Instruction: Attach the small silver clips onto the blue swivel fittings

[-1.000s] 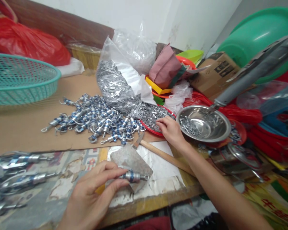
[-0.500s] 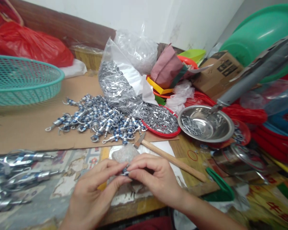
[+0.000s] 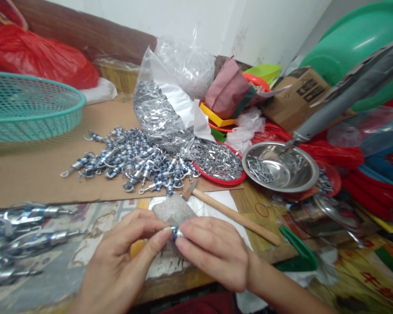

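A small blue-and-silver metal fitting (image 3: 176, 233) is pinched between both hands, mostly hidden by the fingers. My left hand (image 3: 124, 253) closes thumb and forefinger on its left end. Around its right end, my right hand (image 3: 212, 248) wraps its fingers. Just beneath and behind the hands lies a grey stone block (image 3: 172, 207) on white paper. A hammer (image 3: 229, 211) with a wooden handle rests to the right of the stone, its head near the block. Beyond it, a pile of similar blue-and-silver fittings (image 3: 127, 157) with hooked ends covers part of the cardboard.
Larger-looking fittings (image 3: 29, 240) lie at the near left, below a turquoise basket (image 3: 52, 122). A red tray (image 3: 218, 181) of flat metal pieces stands beside a steel bowl (image 3: 301, 185). Behind is a clear bag (image 3: 160, 115) of metal pieces. A grey-handled tool (image 3: 340, 100) leans over the bowl.
My right hand has turned and its fingers now wrap further round the fitting, whose blue-and-silver body shows more clearly. The view has shifted slightly.
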Motion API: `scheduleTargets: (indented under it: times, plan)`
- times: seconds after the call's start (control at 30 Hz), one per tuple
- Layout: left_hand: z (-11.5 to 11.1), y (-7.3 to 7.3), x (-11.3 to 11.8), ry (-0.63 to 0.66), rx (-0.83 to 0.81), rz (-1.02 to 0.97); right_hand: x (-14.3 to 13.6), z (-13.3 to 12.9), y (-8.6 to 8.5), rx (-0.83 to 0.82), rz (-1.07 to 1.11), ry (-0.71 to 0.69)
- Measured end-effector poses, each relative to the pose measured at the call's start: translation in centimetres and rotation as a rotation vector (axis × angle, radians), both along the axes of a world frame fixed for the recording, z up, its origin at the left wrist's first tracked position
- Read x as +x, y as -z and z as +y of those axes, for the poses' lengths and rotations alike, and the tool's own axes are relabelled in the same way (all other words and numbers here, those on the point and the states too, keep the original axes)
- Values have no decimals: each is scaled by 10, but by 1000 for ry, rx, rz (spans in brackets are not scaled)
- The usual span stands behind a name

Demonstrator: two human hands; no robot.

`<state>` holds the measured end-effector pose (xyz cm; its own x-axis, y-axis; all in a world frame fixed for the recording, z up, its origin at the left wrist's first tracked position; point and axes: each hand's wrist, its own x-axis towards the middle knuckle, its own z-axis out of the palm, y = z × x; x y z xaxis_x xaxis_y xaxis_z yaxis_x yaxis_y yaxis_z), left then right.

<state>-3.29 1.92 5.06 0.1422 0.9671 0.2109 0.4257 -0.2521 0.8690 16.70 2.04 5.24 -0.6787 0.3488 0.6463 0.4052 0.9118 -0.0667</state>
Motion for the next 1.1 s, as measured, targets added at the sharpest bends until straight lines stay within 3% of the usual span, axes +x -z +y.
scheduleTargets:
  times: [0.1,0.2,0.33,0.4,0.47,0.53,0.57,0.6,0.67,0.77,0.9,1.1]
  plan:
    - [2,-3,-1,7,-3,4,0,1,1,-22,61,26]
    - [2,-2,-2,18,-163,-62,-5,-1,8,-99,172,63]
    - [-7,3,3,-60,-468,-402,-13,-8,10,-271,317,129]
    - [-10,5,6,-134,-531,-517,-13,-6,4,-379,330,96]
    - [-10,7,7,-114,-550,-526,-6,6,-2,-429,252,136]
    - [-7,9,4,-17,-581,-515,11,29,-5,-408,92,387]
    - [-5,11,3,37,-605,-516,23,45,-4,-376,-26,610]
    - [-4,12,1,81,-626,-522,35,61,-3,-379,-85,734]
    - [-3,15,0,132,-649,-536,57,92,4,-412,-188,856]
    - [-4,16,3,111,-634,-560,75,122,15,-478,-370,926]
    - [-5,14,7,65,-621,-569,74,133,20,-511,-553,921]
    - [3,17,-3,196,-646,-486,79,142,19,-513,-648,912]
